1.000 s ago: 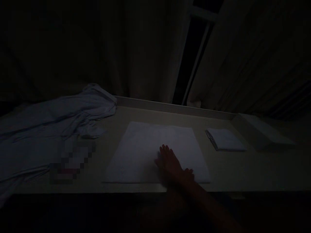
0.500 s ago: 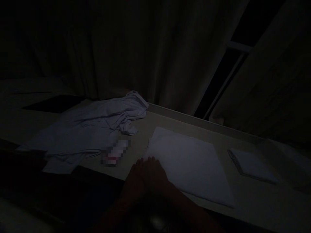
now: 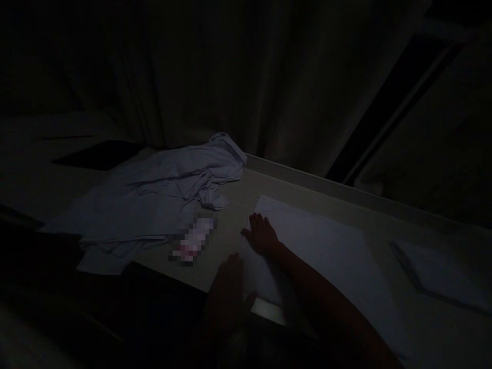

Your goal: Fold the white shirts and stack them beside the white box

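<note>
A flat, folded white cloth [image 3: 326, 251] lies on the pale tabletop in front of me. My right hand [image 3: 264, 234] rests palm down on its far left part, with the fingers stretched out along the left edge. Close to the near left corner is my left hand [image 3: 226, 284], dim and somewhat blurred. Its thumb stands apart from the fingers and nothing shows in its grasp. Whether it touches the cloth I cannot tell.
A crumpled white collared shirt [image 3: 169, 189] spreads over the table's left side. Next to it lies a small pixelated item [image 3: 194, 241]. Another folded white cloth [image 3: 438, 271] sits at the right. Dark curtains [image 3: 215, 66] hang behind the low raised table edge [image 3: 300, 179].
My hands were together at the near left corner of the cloth. Now they are apart: the right has slid away from me along the left edge, while the left stays near the corner.
</note>
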{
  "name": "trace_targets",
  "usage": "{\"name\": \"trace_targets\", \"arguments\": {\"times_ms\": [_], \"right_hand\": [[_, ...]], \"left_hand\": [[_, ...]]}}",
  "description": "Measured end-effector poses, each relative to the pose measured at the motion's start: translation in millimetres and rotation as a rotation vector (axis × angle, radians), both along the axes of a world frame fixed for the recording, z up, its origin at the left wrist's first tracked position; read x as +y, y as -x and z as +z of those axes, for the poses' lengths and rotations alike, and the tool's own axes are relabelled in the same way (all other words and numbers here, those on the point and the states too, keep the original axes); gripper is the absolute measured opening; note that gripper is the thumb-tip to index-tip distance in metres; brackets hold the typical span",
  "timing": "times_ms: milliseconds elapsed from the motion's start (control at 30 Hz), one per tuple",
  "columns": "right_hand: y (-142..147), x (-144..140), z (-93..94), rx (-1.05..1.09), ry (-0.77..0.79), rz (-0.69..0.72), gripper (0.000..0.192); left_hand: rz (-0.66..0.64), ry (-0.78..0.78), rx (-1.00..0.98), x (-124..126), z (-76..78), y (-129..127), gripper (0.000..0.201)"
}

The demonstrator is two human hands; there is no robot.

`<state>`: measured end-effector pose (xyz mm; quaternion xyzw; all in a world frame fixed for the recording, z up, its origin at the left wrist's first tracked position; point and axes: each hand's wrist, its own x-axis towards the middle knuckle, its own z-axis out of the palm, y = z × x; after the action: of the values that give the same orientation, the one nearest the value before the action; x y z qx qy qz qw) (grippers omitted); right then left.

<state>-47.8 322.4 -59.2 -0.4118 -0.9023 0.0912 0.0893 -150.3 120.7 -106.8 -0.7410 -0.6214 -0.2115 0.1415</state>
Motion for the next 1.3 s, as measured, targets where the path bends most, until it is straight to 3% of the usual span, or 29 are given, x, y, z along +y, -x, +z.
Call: {"name": "trace_targets", "arguments": {"times_ms": [300,500,600,700,800,867,967,1100,1200,1300], "right_hand": [[12,82,-0.7,-0.006,0.052,-0.098,0.082],[22,115,-3.2,0.005,0.044,-0.118,0.082],[22,106,3.2,0.054,0.009,-0.101,0.083],[9,73,11.4,0.106,-0.05,-0.026,0.081],[-28,34,14.4,0.102,-0.064,0.022,0.079],[-63,19,15.1,0.077,-0.061,0.003,0.078],[-116,21,19.5,0.043,-0.052,-0.069,0.074],[-159,50,28.8,0.032,0.005,-0.135,0.066],[-174,72,29.3,0.045,0.047,-0.163,0.063],[-192,85,20.7,0.061,0.057,-0.222,0.064]], "left_hand": [[0.012,0.031,-0.023,1,-6.1,2,0.09],[0.038,0.107,0.021,-1,-4.7,3,0.09],[0.031,0.131,0.043,-1,-0.3,5,0.09],[0.036,0.107,0.06,0,-2.0,8,0.091],[0.003,0.044,0.079,1,-1.5,8,0.093],[0.018,0.005,0.063,8,8.7,1,0.092],[0.006,0.03,0.03,42,40.6,-28,0.079],[-0.218,0.239,0.075,137,79.5,-92,0.057],[-0.317,0.329,0.094,214,81.3,-133,0.055],[-0.361,0.355,0.105,265,65.2,-148,0.057]]}}
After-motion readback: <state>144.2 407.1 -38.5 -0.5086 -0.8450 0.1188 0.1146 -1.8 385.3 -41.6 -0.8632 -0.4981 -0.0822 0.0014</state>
